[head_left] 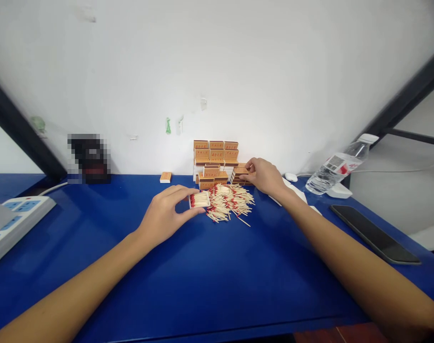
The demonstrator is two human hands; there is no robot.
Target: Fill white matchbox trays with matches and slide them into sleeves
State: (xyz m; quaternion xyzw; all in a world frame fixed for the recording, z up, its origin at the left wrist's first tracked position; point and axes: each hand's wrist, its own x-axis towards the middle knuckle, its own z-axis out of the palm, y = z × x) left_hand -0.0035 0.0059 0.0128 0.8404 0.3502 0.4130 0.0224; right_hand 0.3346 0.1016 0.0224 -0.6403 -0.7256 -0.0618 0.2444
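Between the thumb and fingers of my left hand (165, 212) is a white matchbox tray (206, 206) filled with red-tipped matches. Right beside it, a loose pile of matches (233, 200) lies on the blue table (217, 276). My right hand (265, 174) reaches to a short stack of orange matchbox sleeves (239, 174), thumb and fingers closed at its right end. Whether it grips one sleeve or just touches the stack, I cannot tell. Behind the pile, several orange matchboxes (216, 155) are stacked against the wall.
A single matchbox (166, 177) lies to the left of the stack. On the right are a tilted water bottle (340, 164), a phone (376, 233), white paper (295, 189) and a cable. A power strip (24, 224) sits at the left, near a blurred dark object (92, 159).
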